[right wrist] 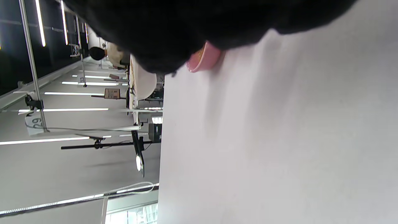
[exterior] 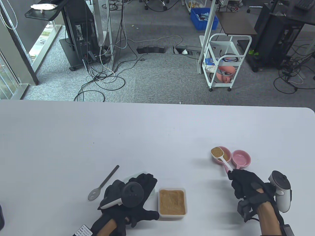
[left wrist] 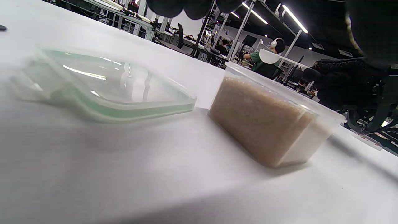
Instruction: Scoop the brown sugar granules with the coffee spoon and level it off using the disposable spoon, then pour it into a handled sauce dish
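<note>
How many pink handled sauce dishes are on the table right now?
2, side by side on the white table: the left pink handled sauce dish under the loaded white spoon, the right pink handled sauce dish looking empty. None seems hidden.

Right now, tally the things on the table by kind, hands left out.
Spoons: 2 (white spoon, metal slotted spoon)
Pink sauce dishes: 2 ()
Sugar container: 1
Clear lid: 1
Total: 6

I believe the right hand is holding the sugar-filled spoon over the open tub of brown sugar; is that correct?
Not quite. In the table view the right hand holds the sugar-filled spoon over the nearer pink sauce dish, not over the tub of brown sugar, which sits apart, nearer the left hand.
</note>
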{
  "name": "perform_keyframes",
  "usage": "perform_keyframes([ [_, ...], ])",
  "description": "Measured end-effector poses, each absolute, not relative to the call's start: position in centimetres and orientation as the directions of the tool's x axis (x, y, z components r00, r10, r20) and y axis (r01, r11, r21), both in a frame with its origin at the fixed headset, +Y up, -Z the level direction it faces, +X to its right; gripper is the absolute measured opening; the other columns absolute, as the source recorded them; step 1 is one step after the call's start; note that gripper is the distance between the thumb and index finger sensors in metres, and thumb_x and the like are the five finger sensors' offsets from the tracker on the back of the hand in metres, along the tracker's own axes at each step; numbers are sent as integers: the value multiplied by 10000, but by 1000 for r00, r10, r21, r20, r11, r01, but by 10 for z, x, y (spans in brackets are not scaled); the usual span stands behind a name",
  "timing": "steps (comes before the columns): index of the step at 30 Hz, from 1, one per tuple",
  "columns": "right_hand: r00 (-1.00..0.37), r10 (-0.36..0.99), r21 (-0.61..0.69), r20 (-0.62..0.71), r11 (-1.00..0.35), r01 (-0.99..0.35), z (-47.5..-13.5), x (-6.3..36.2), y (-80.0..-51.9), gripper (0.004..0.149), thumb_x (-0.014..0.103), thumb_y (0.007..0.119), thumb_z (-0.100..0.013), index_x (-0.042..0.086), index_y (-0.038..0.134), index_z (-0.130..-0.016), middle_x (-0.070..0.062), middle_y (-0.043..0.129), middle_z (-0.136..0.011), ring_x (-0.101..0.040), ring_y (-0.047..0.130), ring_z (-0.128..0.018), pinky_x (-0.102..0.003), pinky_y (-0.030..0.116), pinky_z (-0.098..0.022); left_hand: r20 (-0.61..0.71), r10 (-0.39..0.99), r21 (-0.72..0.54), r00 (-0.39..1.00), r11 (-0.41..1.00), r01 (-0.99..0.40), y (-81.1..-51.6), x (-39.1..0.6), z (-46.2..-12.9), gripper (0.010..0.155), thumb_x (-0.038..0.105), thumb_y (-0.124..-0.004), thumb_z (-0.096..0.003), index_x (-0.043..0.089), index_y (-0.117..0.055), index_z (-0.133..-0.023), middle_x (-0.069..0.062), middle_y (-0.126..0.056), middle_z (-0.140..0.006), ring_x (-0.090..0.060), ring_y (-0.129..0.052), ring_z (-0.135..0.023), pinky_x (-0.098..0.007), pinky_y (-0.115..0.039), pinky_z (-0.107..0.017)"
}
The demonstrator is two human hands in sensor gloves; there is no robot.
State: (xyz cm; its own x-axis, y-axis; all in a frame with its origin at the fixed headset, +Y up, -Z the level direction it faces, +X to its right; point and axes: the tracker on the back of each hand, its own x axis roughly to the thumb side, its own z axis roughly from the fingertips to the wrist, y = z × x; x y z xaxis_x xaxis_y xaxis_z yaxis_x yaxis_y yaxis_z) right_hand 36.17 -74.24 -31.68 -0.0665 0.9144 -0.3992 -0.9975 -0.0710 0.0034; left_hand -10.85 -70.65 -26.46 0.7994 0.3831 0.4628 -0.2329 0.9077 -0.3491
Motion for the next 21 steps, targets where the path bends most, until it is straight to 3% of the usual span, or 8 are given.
perform_keyframes([
  [10, -160, 878, -157, -451, -255, -954, -317, 370, -746, 438, 404, 791, -493, 113, 911, -798, 37, 994, -364, -169, 933, -91, -442, 819, -293, 456, 375, -364, 807, 906, -215, -707, -108, -264, 1125, 873, -687, -293, 296, -246, -1152, 3, -260, -1243, -339, -366, -1206, -525, -352, -845],
  [21, -394, 810, -185, -433, -508, -841, -321, 365, -738, 437, 399, 810, -484, 115, 918, -798, 31, 998, -366, -176, 935, -97, -444, 818, -300, 458, 368, -371, 809, 906, -202, -707, -106, -264, 1113, 869, -683, -305, 292, -252, -1153, 0, -274, -1242, -340, -377, -1203, -525, -357, -844],
])
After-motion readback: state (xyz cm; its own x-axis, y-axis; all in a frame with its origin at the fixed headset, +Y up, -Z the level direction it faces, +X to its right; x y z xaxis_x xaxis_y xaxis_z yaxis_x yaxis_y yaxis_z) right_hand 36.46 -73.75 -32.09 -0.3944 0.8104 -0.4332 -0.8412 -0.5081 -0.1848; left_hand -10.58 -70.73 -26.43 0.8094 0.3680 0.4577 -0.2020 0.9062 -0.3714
